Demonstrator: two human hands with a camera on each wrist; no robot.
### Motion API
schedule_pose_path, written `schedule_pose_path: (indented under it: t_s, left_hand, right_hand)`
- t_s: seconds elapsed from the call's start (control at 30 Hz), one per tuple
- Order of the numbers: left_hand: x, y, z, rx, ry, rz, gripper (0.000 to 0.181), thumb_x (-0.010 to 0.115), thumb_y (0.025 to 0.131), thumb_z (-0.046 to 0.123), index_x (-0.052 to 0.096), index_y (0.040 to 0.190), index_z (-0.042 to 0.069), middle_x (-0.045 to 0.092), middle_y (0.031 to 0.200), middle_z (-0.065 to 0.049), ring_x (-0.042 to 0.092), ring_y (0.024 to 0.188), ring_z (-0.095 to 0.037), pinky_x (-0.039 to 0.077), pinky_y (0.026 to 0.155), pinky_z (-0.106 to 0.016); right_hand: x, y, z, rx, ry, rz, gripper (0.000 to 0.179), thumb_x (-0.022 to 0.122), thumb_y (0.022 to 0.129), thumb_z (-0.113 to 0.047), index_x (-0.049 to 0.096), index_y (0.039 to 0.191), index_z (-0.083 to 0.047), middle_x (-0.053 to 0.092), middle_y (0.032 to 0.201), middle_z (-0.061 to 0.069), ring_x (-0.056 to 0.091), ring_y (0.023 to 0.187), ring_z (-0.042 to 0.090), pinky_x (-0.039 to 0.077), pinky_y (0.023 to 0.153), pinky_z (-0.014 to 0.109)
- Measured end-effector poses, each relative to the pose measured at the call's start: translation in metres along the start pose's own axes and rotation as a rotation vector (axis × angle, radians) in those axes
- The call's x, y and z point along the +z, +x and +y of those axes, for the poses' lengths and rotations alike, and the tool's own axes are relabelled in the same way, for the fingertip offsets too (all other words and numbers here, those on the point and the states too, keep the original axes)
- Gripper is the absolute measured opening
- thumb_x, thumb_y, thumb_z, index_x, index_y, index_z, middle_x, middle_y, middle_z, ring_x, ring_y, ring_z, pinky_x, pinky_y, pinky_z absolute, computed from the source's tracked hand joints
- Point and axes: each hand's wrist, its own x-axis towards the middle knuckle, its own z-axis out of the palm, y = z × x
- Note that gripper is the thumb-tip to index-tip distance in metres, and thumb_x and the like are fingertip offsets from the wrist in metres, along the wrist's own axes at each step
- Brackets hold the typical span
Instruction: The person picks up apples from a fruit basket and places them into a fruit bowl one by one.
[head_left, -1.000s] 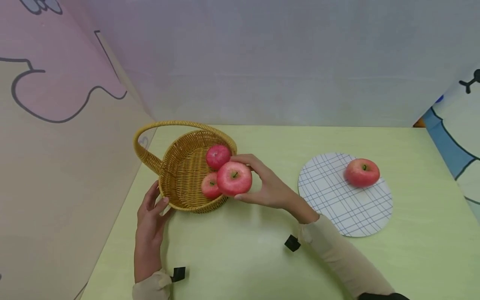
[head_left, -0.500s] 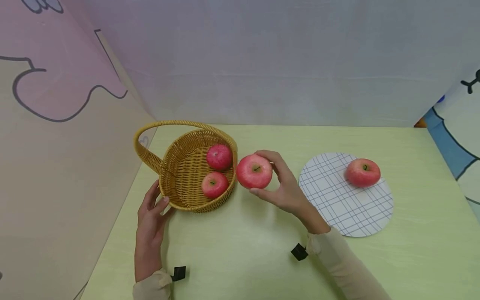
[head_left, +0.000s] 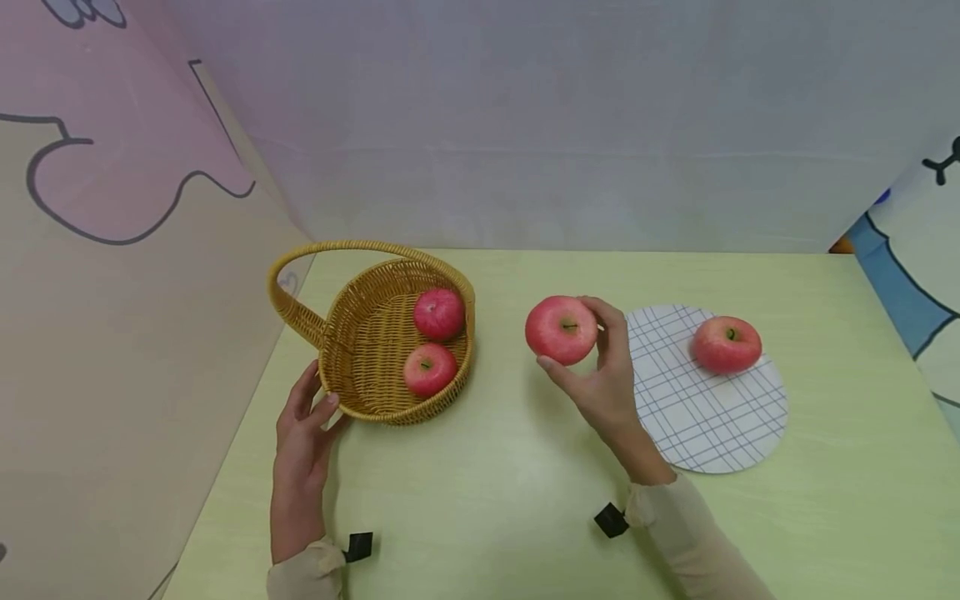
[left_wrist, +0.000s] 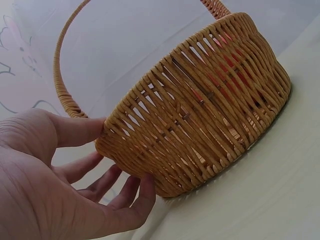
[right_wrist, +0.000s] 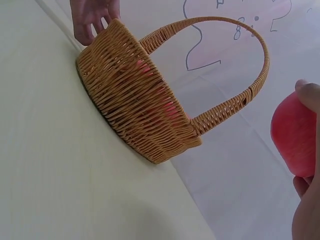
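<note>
Held apple [head_left: 562, 330] shifted right; basket [head_left: 375, 350] holds two apples [head_left: 430, 369].

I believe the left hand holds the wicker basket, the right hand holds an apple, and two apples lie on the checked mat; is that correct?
Not quite: the head view shows only one apple on the checked mat. The left hand holds the wicker basket and the right hand another apple.
</note>
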Motion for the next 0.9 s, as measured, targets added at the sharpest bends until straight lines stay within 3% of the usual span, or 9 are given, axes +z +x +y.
schedule_pose_path:
  t_s: [0.17, 0.37, 0.7, 0.8, 0.9]
  left_hand:
    - [0.001, 0.000, 0.000, 0.000, -0.001, 0.000, 0.065, 0.059, 0.105, 0.007, 0.038, 0.161, 0.030, 0.032, 0.166, 0.002, 0.046, 0.141, -0.019, 0.057, 0.090, -0.026]
    - [0.001, 0.000, 0.000, 0.006, 0.002, 0.003, 0.064, 0.059, 0.105, 0.007, 0.039, 0.161, 0.030, 0.032, 0.166, 0.002, 0.047, 0.141, -0.019, 0.057, 0.090, -0.026]
    - [0.001, -0.001, 0.001, 0.013, 0.005, 0.000, 0.064, 0.058, 0.105, 0.006, 0.039, 0.161, 0.030, 0.033, 0.166, 0.001, 0.046, 0.143, -0.020, 0.056, 0.092, -0.028]
    - [0.001, -0.001, 0.001, 0.014, 0.015, -0.002, 0.064, 0.059, 0.105, 0.007, 0.039, 0.161, 0.030, 0.032, 0.166, 0.002, 0.046, 0.143, -0.020, 0.053, 0.104, -0.039]
    - [0.001, -0.001, 0.000, 0.018, 0.012, -0.004, 0.064, 0.059, 0.105, 0.006, 0.039, 0.161, 0.030, 0.032, 0.166, 0.002, 0.045, 0.143, -0.020, 0.041, 0.116, -0.054]
  right_hand:
    - [-0.007, -0.005, 0.004, 0.015, -0.011, 0.102, 0.082, 0.084, 0.073, 0.011, 0.045, 0.145, 0.003, 0.055, 0.141, 0.007, 0.053, 0.128, 0.023, 0.050, 0.102, 0.023]
    - [-0.015, -0.007, 0.007, 0.065, -0.055, 0.198, 0.080, 0.084, 0.076, 0.007, 0.045, 0.145, -0.005, 0.054, 0.141, 0.000, 0.051, 0.130, 0.023, 0.051, 0.100, 0.022]
    - [-0.026, -0.010, 0.016, 0.131, -0.106, 0.391, 0.081, 0.085, 0.079, 0.002, 0.041, 0.146, -0.006, 0.049, 0.143, -0.002, 0.048, 0.133, 0.019, 0.046, 0.107, 0.023]
    - [-0.031, -0.010, 0.019, 0.143, -0.127, 0.439, 0.081, 0.085, 0.079, 0.003, 0.041, 0.146, -0.005, 0.049, 0.143, -0.001, 0.048, 0.132, 0.017, 0.045, 0.107, 0.024]
    - [-0.036, -0.010, 0.022, 0.166, -0.153, 0.480, 0.080, 0.085, 0.080, 0.001, 0.041, 0.146, -0.007, 0.049, 0.144, 0.000, 0.046, 0.135, 0.016, 0.045, 0.107, 0.024]
